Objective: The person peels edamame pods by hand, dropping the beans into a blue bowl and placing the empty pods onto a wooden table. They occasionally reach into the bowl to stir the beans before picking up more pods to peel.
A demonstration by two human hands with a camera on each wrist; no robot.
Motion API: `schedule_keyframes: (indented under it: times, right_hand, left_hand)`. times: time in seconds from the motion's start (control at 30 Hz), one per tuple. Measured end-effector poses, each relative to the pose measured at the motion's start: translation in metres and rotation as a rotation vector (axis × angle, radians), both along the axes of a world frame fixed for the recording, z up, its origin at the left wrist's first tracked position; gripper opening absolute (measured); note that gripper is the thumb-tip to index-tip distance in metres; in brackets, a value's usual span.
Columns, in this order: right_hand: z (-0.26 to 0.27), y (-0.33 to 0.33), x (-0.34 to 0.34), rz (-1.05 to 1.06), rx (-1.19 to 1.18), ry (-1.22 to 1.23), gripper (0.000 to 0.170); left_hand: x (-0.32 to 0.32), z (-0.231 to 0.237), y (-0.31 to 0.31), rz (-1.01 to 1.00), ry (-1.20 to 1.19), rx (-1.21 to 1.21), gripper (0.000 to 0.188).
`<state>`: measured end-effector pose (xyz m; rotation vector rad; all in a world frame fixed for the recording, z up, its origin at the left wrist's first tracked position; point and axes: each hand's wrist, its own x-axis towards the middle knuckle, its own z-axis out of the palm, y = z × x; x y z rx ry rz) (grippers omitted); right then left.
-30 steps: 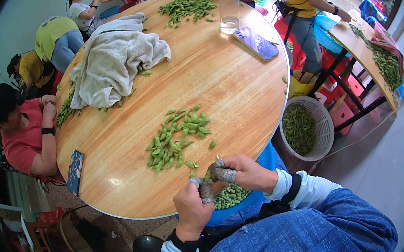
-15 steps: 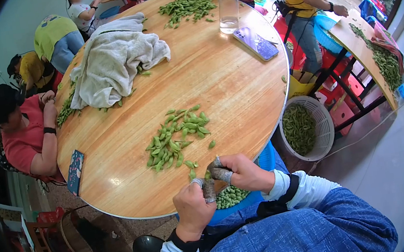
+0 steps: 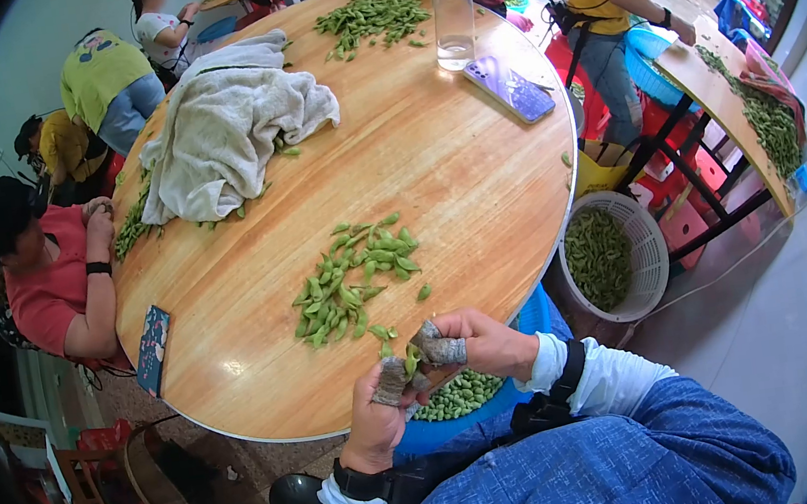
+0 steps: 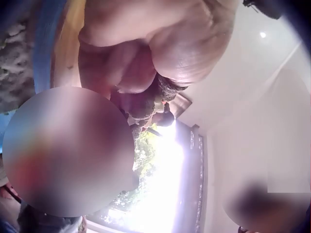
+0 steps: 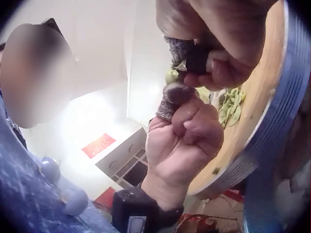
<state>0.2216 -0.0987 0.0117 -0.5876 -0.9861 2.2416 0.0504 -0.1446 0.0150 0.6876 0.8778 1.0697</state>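
Observation:
Wrapped in grey tape at thumb and forefinger, my left hand (image 3: 376,419) pinches a green edamame pod (image 3: 411,360) just off the table's near edge. My right hand (image 3: 490,344), taped the same way, grips the pod from the other side with its fingertips. In the right wrist view the pod's rounded green end (image 5: 172,76) shows between the two sets of taped fingers. Below the hands sits a blue basin (image 3: 426,439) of shelled green beans (image 3: 457,397). A loose pile of edamame pods (image 3: 333,296) lies on the wooden table (image 3: 456,185) just beyond.
A crumpled towel (image 3: 226,123), a water bottle (image 3: 454,19), a phone (image 3: 509,88) and a dark patterned case (image 3: 154,350) lie about the table. More pods (image 3: 373,19) are heaped at the far side. A white basket (image 3: 648,257) of pods stands right, on the floor. Several people work around.
My left hand has turned and lowered slightly, its forefinger lifting, so more of the pod shows between the hands. The right hand has shifted a little. The pile looks unchanged.

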Motion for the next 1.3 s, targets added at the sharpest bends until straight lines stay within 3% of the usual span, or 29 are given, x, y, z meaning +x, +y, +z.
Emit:
schedule_keyframes:
  times: [0.17,0.2,0.3,0.4,0.57,0.7,0.9,1.3]
  right_hand:
    - [0.001,0.002,0.001,0.013,-0.054,0.056,0.015]
    - [0.003,0.004,0.001,-0.001,0.023,0.019,0.015]
    - [0.013,0.008,0.004,-0.036,0.194,-0.089,0.015]
    - [0.019,0.009,0.007,-0.060,0.255,-0.165,0.015]
    - [0.038,0.000,0.008,-0.041,0.243,-0.237,0.016]
    - [0.021,-0.004,0.007,-0.076,0.260,-0.212,0.017]
    - [0.024,-0.005,0.006,-0.100,0.228,-0.220,0.017]
    - [0.019,-0.007,0.000,-0.175,0.305,-0.292,0.015]
  left_hand:
    - [-0.004,-0.001,0.002,-0.058,-0.076,-0.015,0.030]
    - [-0.004,-0.002,0.002,-0.062,-0.065,0.003,0.030]
    - [0.003,0.014,0.001,-0.007,0.227,0.056,0.025]
    - [0.003,0.032,0.004,-0.145,0.568,0.277,0.015]
    - [0.002,0.030,0.004,-0.029,0.879,0.487,0.011]
    - [0.008,0.023,0.006,0.061,1.115,0.730,0.009]
    - [0.008,0.021,0.008,0.066,1.205,0.850,0.011]
    - [0.012,0.011,0.005,0.064,1.042,0.705,0.010]
